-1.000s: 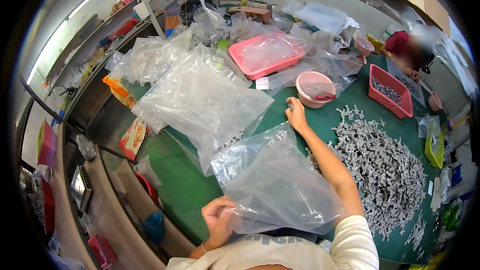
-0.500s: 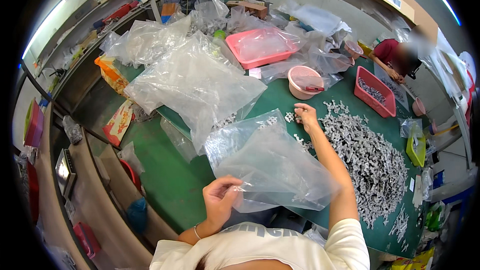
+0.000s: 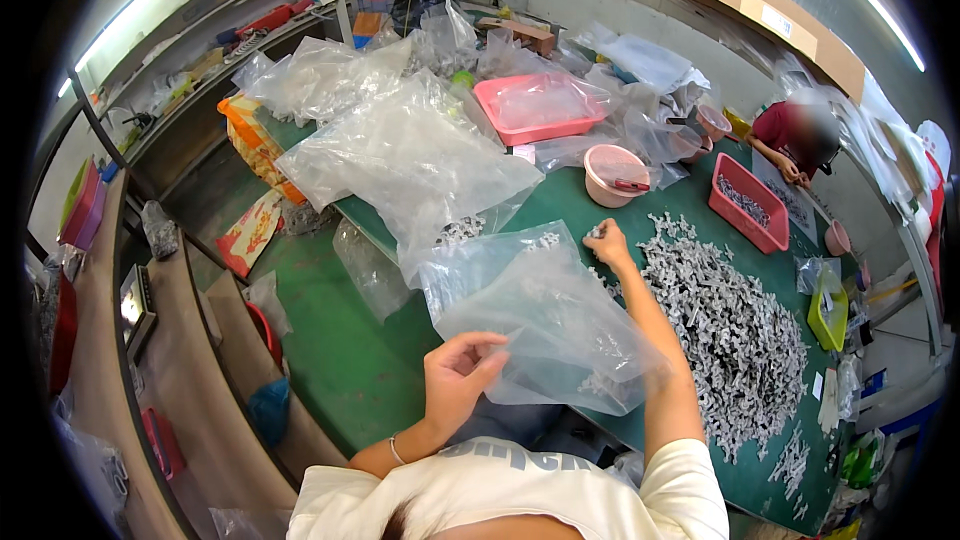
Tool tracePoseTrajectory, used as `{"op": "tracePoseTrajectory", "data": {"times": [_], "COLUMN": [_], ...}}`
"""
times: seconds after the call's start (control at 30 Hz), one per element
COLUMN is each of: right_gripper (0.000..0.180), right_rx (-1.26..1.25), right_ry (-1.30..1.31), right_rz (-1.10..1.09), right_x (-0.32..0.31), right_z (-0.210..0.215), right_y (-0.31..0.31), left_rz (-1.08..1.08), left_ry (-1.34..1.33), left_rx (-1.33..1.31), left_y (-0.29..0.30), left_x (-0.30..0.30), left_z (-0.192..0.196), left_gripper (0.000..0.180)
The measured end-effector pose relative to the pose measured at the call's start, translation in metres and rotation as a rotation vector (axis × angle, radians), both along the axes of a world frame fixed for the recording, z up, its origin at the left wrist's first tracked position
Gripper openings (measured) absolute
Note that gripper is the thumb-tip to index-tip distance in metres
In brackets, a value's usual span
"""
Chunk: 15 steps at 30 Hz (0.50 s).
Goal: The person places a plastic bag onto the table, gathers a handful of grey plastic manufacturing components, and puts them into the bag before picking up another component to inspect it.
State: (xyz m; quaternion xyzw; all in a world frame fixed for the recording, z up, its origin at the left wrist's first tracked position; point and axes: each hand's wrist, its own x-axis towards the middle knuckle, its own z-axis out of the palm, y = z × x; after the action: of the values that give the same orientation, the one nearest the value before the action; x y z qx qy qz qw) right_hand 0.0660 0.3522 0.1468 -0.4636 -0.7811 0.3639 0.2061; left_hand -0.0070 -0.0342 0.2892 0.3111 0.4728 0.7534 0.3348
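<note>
My left hand (image 3: 462, 378) is closed in a pinch at the near left edge of a clear plastic bag (image 3: 540, 310). The bag lies spread over the table's near edge, and several small grey metal parts show at its far corner. Beyond the bag, my right hand (image 3: 608, 246) has its fingers curled round small grey metal parts (image 3: 597, 231); how many it holds is hidden. My right forearm passes beside the bag's right side. To the right of that arm lies a large heap of the same grey parts (image 3: 735, 340) on the green table (image 3: 560, 202).
A pink round tub (image 3: 612, 188) stands beyond my right hand, with a pink tray (image 3: 535, 125) farther back. More clear bags (image 3: 400, 150) cover the table's left. At the right are a pink basket (image 3: 735, 212) of parts, a yellow-green basket (image 3: 828, 315) and another person (image 3: 797, 145).
My right hand's fingers have closed round small grey parts that lay beside them before. My left hand keeps its pinch on the bag. The whole view has shifted slightly.
</note>
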Motion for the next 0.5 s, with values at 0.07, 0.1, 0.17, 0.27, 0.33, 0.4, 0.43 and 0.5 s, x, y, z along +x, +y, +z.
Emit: {"op": "tracePoseTrajectory", "data": {"times": [0.07, 0.1, 0.17, 0.27, 0.33, 0.4, 0.43, 0.5], "right_gripper": [0.022, 0.016, 0.016, 0.045, 0.059, 0.052, 0.046, 0.034], "right_rx": [-0.652, -0.745, -0.823, -0.768, -0.748, -0.463, -0.612, -0.891], "right_ry": [0.491, 0.628, 0.82, 0.976, 0.79, 0.568, 0.309, 0.306], "right_rz": [0.116, 0.047, 0.268, 0.523, 0.701, 0.937, 0.869, 0.755], "right_x": [0.022, 0.024, 0.049, 0.098, 0.117, 0.118, 0.107, 0.088], "right_z": [0.015, 0.035, 0.104, 0.183, 0.213, 0.214, 0.235, 0.211], "right_y": [0.001, -0.017, -0.057, -0.122, -0.166, -0.202, -0.234, -0.257], "left_rz": [0.017, 0.049, 0.103, 0.142, 0.141, 0.112, 0.112, 0.092], "left_ry": [-0.006, 0.003, 0.049, 0.065, 0.056, 0.069, 0.089, 0.094], "left_rx": [0.011, 0.017, 0.031, 0.072, 0.111, 0.145, 0.161, 0.17], "left_y": [0.001, 0.0, 0.004, 0.019, 0.027, 0.033, 0.028, 0.027], "left_x": [0.002, 0.001, 0.0, 0.007, 0.008, 0.009, 0.005, 0.01], "left_z": [0.001, 0.003, 0.007, 0.015, 0.022, 0.03, 0.029, 0.03], "left_gripper": [0.015, 0.014, 0.013, 0.012, 0.011, 0.011, 0.012, 0.012]}}
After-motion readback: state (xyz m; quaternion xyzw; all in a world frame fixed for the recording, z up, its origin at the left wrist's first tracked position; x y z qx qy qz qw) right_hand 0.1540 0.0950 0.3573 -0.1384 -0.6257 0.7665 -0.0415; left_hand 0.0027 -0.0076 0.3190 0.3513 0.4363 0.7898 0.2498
